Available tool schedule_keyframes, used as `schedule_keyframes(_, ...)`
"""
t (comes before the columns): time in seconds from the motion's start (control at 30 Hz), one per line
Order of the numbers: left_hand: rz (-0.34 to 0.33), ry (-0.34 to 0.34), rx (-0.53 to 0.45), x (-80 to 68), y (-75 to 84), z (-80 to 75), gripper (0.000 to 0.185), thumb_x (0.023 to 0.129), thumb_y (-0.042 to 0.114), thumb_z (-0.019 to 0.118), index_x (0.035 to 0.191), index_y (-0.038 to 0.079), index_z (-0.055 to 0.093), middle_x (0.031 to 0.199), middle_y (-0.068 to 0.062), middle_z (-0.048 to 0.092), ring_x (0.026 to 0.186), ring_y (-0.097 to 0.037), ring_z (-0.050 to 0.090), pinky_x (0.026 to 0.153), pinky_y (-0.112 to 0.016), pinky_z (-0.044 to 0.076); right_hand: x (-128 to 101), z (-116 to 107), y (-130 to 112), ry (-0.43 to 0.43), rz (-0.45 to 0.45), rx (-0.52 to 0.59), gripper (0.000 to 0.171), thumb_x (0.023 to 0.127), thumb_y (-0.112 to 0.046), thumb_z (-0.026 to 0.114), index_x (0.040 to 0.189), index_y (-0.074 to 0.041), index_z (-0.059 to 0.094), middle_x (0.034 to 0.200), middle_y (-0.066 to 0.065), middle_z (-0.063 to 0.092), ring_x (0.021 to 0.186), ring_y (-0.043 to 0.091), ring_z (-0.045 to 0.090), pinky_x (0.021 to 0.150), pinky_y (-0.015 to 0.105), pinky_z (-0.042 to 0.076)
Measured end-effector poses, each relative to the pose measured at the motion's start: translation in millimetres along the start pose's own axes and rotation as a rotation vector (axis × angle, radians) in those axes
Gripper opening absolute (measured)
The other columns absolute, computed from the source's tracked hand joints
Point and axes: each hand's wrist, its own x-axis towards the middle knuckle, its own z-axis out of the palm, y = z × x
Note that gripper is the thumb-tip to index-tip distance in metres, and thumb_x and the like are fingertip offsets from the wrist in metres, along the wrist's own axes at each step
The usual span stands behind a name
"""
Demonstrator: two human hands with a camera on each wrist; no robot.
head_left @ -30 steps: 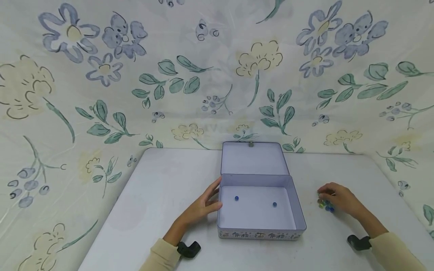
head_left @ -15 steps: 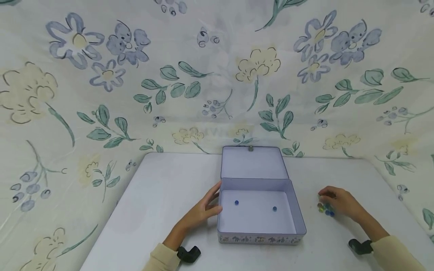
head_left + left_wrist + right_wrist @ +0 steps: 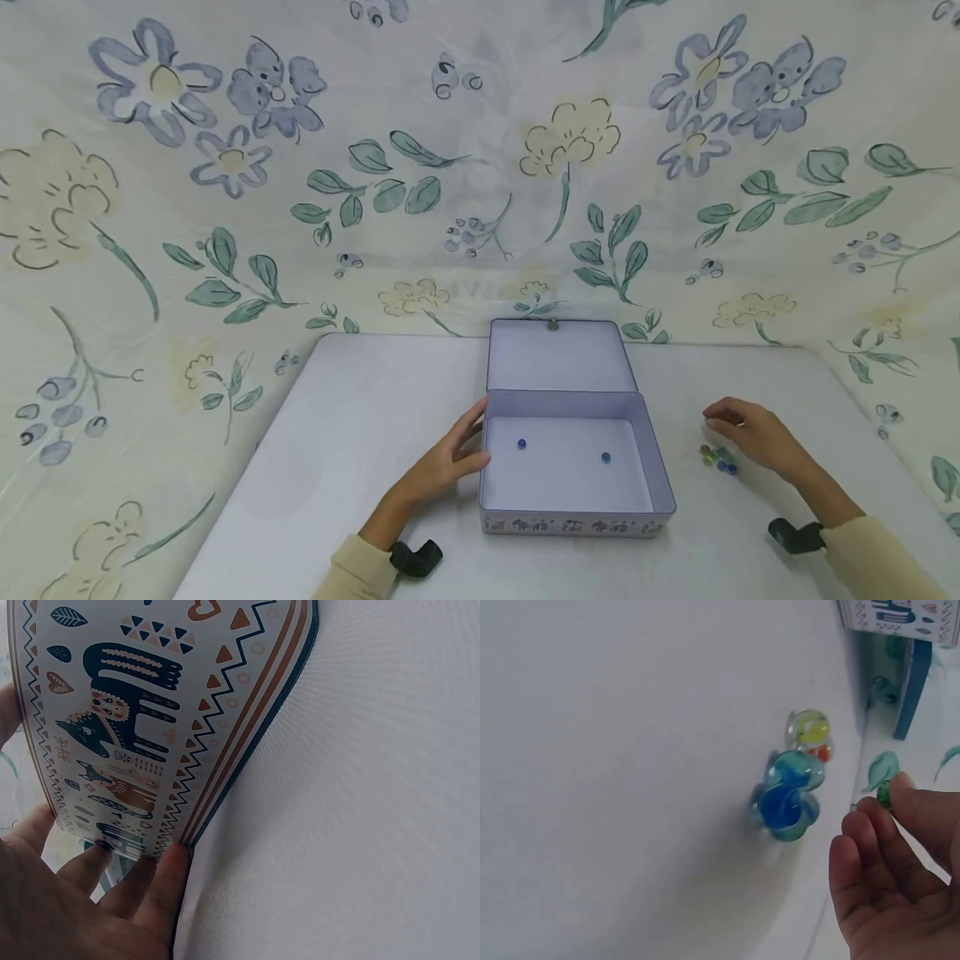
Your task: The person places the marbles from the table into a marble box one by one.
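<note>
An open pale-lilac tin box (image 3: 577,523) with two blue marbles, a left one (image 3: 522,444) and a right one (image 3: 606,457), lies on the table. My left hand (image 3: 442,467) rests its fingers against the box's left side, fairly straight; in the left wrist view the fingertips touch the patterned wall (image 3: 135,720). To the right of the box, my right hand (image 3: 757,437) pinches a green marble (image 3: 884,795) between thumb and fingertips. Just below that hand lies a small cluster of glass marbles (image 3: 718,458), blue, teal and yellow-green.
The box's lid (image 3: 561,357) leans back behind it, toward the flower-patterned cloth (image 3: 450,167) at the table's far edge. White table surface (image 3: 352,400) extends on both sides of the box. Each wrist carries a black camera.
My right hand has lifted slightly off the marble cluster with the green marble between its fingers, leaving more of the cluster visible. My left hand stays at the box.
</note>
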Motion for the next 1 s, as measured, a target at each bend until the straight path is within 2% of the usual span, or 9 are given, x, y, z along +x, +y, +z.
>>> schedule_keyframes(0.23, 0.005, 0.000, -0.005, 0.8, 0.1, -0.9, 0.080, 0.100, 0.019, 0.058, 0.162, 0.026, 0.008, 0.170, -0.005, 0.003, 0.152, -0.046, 0.016, 0.116, -0.064, 0.031, 6.2, -4.7, -14.3, 0.010, -0.048, 0.015, 0.020, 0.099, -0.017, 0.063, 0.113, -0.003, 0.069, 0.107, 0.011, 0.073, 0.097, 0.025, 0.068, 0.074, 0.019, 0.055)
schedule_keyframes(0.67, -0.011, 0.004, -0.015, -0.7, 2.0, 0.2, 0.081, 0.100, 0.016, 0.058, 0.162, 0.025, 0.008, 0.170, -0.004, 0.003, 0.153, -0.044, 0.015, 0.117, -0.063, 0.031, 12.8, -11.5, -46.0, -0.028, -0.097, 0.060, 0.023, 0.099, -0.017, 0.062, 0.115, -0.002, 0.068, 0.111, 0.011, 0.073, 0.099, 0.026, 0.069, 0.076, 0.017, 0.055)
schedule_keyframes(1.0, -0.010, 0.000, -0.006, -1.0, 0.0, -0.5, 0.080, 0.100, 0.021, 0.058, 0.162, 0.028, 0.008, 0.170, -0.004, 0.004, 0.153, -0.045, 0.015, 0.117, -0.064, 0.030, 17.1, -13.5, -62.7, -0.048, -0.122, 0.069, 0.023, 0.100, -0.016, 0.062, 0.116, -0.002, 0.068, 0.112, 0.011, 0.072, 0.100, 0.026, 0.069, 0.080, 0.031, 0.059)
